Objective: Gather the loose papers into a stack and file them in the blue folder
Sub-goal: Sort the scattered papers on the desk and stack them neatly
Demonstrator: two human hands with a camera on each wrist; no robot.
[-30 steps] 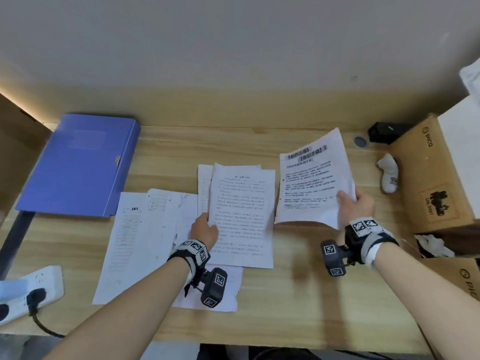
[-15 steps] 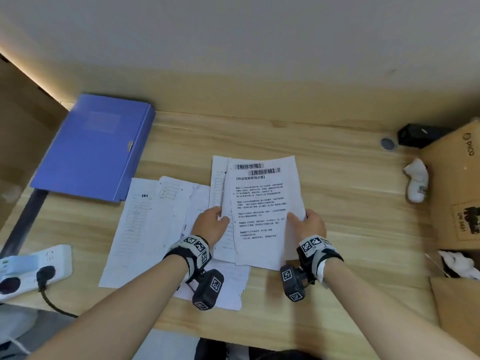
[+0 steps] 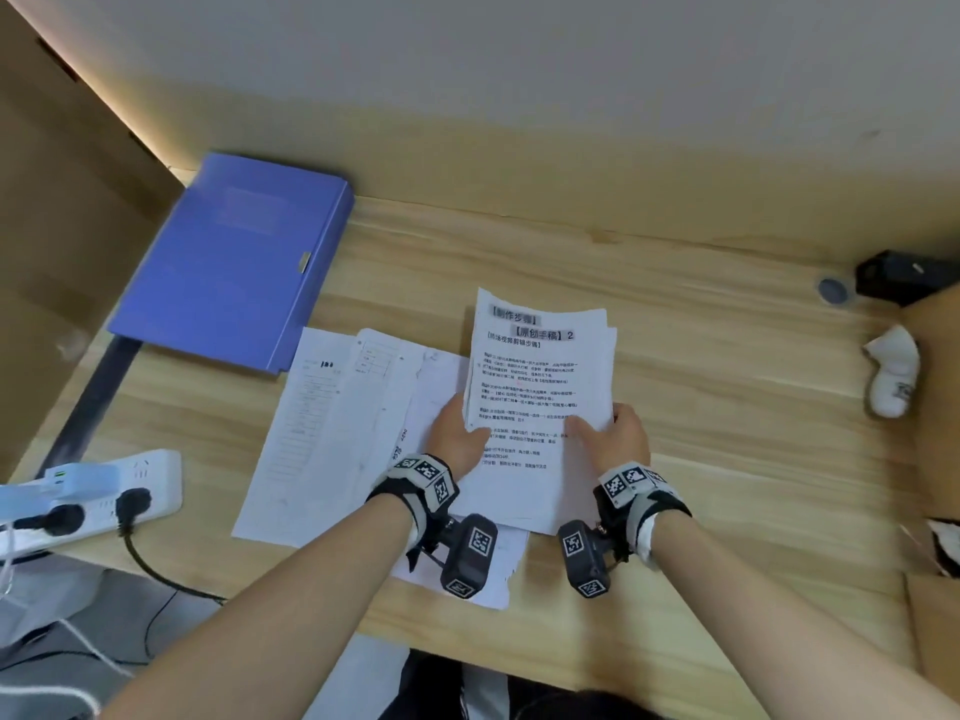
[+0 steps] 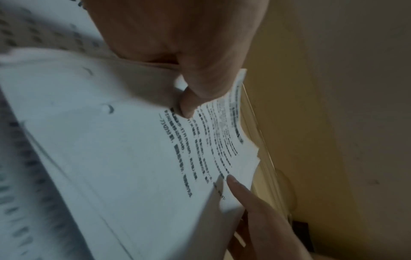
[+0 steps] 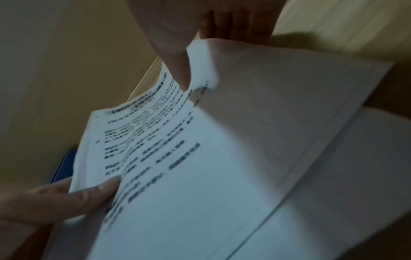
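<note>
1. You hold a stack of papers (image 3: 540, 387) over the middle of the wooden desk (image 3: 701, 407); its long axis runs from 6 to 12 o'clock and the printed heading sits at the far, 12 o'clock end.
2. Your left hand (image 3: 457, 433) pinches the stack's 9 o'clock edge, thumb on top of the print and fingers curled beneath; the left wrist view shows the thumb tip (image 4: 186, 109) pressed onto the top sheet.
3. Your right hand (image 3: 613, 433) pinches the 3 o'clock edge the same way, thumb (image 5: 175, 58) on top, the fingers out of sight under the sheets.
4. The sheets are thin white paper with black text; their far edges are uneven, with several corners stepping out at 1 o'clock.
5. More loose sheets (image 3: 337, 433) lie flat and overlapping on the desk at 9 o'clock from the stack, one running under your left wrist.
6. The blue folder (image 3: 234, 262), a flat rigid rectangle with a small metal clasp on its right edge, lies closed at 10 o'clock, its long axis tilted toward 1 o'clock.
7. The desk is pale wood with a visible grain, set against a plain light wall (image 3: 519, 70).
8. A white power strip (image 3: 119, 491) with a black plug sits at 8 o'clock; a cardboard box (image 3: 935, 381) stands at 3 o'clock.
</note>
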